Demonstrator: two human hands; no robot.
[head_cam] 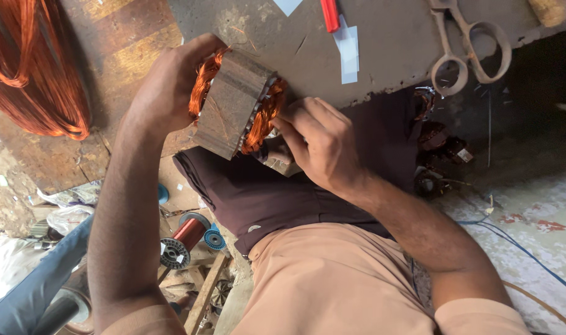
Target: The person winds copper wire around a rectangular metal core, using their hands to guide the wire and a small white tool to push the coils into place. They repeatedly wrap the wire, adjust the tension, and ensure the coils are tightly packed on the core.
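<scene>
A rusty grey motor stator [232,111] with copper windings [262,121] bulging from both ends rests tilted at the edge of a grey bench [394,43], above my dark-trousered lap. My left hand [165,93] wraps around its far left end, thumb on the copper coil there. My right hand [323,146] is closed against the right end, fingertips pinching at the copper winding. What the right fingers hold is hidden.
Metal scissors [470,53], a red pen [329,15] and white paper strips [349,54] lie on the bench. A large hank of copper wire [35,68] hangs at the left. A copper wire spool [182,241] and a blue cable [525,249] are on the floor.
</scene>
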